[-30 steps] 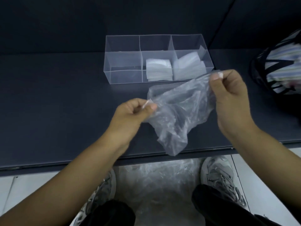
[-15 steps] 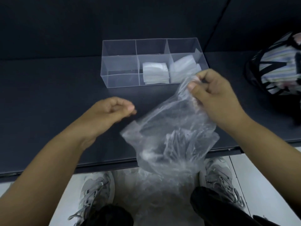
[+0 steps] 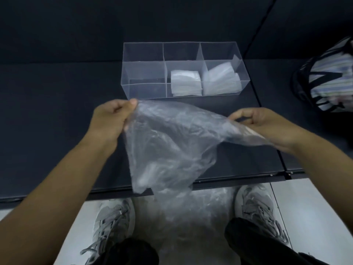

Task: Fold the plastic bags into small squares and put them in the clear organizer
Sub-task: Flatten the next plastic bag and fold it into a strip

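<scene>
A: What is being risked here?

B: Nearest, a pile (image 3: 183,213) of clear plastic is lying on the floor between the shoes (image 3: 114,220). The bag (image 3: 172,142) is being held in the air, its tail hanging past the front edge of the table (image 3: 57,140), above that pile. One corner is being pinched by the left hand (image 3: 112,119), and the opposite edge is being gripped in the curled fingers of the right hand (image 3: 261,123). If either grip is loosened during spreading, the slippery film is likely to be lost over the edge.

A: And room?

B: Bare table is being offered left of the hands. Farther back, the organizer (image 3: 145,73) is standing just beyond the left hand, with squares (image 3: 186,83) lying in its middle and right compartments. It could be knocked by a forward sweep. A striped bag (image 3: 328,77) is crowding the far right.
</scene>
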`<state>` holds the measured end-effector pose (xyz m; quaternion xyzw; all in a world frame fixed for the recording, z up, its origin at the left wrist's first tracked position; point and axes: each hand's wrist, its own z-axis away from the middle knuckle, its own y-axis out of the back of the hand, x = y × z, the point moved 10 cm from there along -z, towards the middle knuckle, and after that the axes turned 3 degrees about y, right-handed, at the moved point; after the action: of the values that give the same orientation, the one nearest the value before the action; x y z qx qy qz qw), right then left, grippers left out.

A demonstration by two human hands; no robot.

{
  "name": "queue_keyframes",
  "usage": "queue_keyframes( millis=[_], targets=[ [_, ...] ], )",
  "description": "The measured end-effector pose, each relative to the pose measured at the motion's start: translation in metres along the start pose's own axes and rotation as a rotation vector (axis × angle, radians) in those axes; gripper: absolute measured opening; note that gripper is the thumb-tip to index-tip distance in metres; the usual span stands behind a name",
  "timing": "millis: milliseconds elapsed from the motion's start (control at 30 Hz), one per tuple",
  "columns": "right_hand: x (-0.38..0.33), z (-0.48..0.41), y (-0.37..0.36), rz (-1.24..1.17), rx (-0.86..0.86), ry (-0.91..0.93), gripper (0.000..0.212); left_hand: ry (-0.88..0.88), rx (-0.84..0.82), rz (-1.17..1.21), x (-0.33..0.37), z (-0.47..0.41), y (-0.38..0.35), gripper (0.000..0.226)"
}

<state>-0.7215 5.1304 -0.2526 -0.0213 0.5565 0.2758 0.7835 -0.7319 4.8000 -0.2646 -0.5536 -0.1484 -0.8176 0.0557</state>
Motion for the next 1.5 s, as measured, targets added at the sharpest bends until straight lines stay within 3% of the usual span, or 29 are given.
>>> queue_keyframes(
  millis=[100, 167, 233, 333, 433, 567, 733, 800, 867, 900, 1000, 1067, 1100, 1167, 1233, 1367, 1500],
  targets=[
    [0.028, 0.000, 0.032, -0.020, 0.185, -0.054, 0.008, 0.003, 0.119, -0.023, -0.020, -0.009, 0.025, 0.012],
    [0.038, 0.001, 0.046, -0.072, 0.310, -0.064, 0.021, 0.025, 0.175, -0.010, -0.033, -0.012, 0.035, 0.009],
    [0.039, 0.000, 0.042, -0.120, 0.301, -0.040, 0.036, 0.029, 0.200, 0.000, -0.042, -0.014, 0.040, 0.008],
    [0.034, -0.006, 0.017, 0.047, 0.162, -0.022, 0.043, -0.003, 0.209, 0.009, -0.045, -0.017, 0.042, 0.016],
    [0.036, -0.013, 0.007, 0.154, 0.212, -0.024, 0.032, -0.021, 0.200, 0.017, -0.046, -0.018, 0.041, 0.017],
    [0.034, -0.017, 0.019, 0.009, 0.341, 0.031, 0.013, 0.009, 0.189, 0.010, -0.050, -0.022, 0.041, 0.019],
    [0.038, -0.001, 0.078, -0.059, 0.793, 0.013, 0.010, 0.099, 0.201, 0.030, -0.048, -0.032, 0.038, 0.020],
    [0.028, 0.010, 0.079, -0.056, 0.888, 0.050, 0.006, 0.175, 0.132, 0.085, -0.049, -0.034, 0.032, 0.018],
    [0.004, 0.014, 0.049, -0.006, 0.778, 0.155, 0.003, 0.261, 0.013, 0.189, -0.053, -0.030, 0.026, 0.028],
    [-0.009, 0.014, 0.021, 0.029, 0.635, 0.217, 0.004, 0.300, -0.036, 0.250, -0.055, -0.024, 0.026, 0.035],
    [-0.029, 0.026, -0.085, 0.225, 0.113, 0.295, 0.040, 0.401, -0.084, 0.406, -0.073, 0.009, 0.034, 0.047],
    [-0.023, 0.034, -0.131, 0.401, -0.055, 0.325, 0.052, 0.441, -0.120, 0.427, -0.087, 0.036, 0.033, 0.044],
    [-0.021, 0.034, -0.144, 0.492, -0.072, 0.357, 0.051, 0.451, -0.152, 0.405, -0.091, 0.048, 0.028, 0.043],
    [-0.021, 0.028, -0.152, 0.579, -0.028, 0.392, 0.028, 0.468, -0.216, 0.328, -0.098, 0.067, 0.014, 0.041],
    [-0.017, 0.018, -0.147, 0.502, -0.024, 0.359, 0.009, 0.480, -0.232, 0.248, -0.102, 0.075, 0.006, 0.037],
    [-0.007, 0.010, -0.105, 0.349, -0.036, 0.258, 0.017, 0.454, -0.086, 0.227, -0.105, 0.062, 0.022, 0.015],
    [0.011, 0.016, -0.047, 0.313, -0.007, 0.145, 0.033, 0.402, -0.034, 0.171, -0.104, 0.050, 0.043, 0.015]
  ],
)
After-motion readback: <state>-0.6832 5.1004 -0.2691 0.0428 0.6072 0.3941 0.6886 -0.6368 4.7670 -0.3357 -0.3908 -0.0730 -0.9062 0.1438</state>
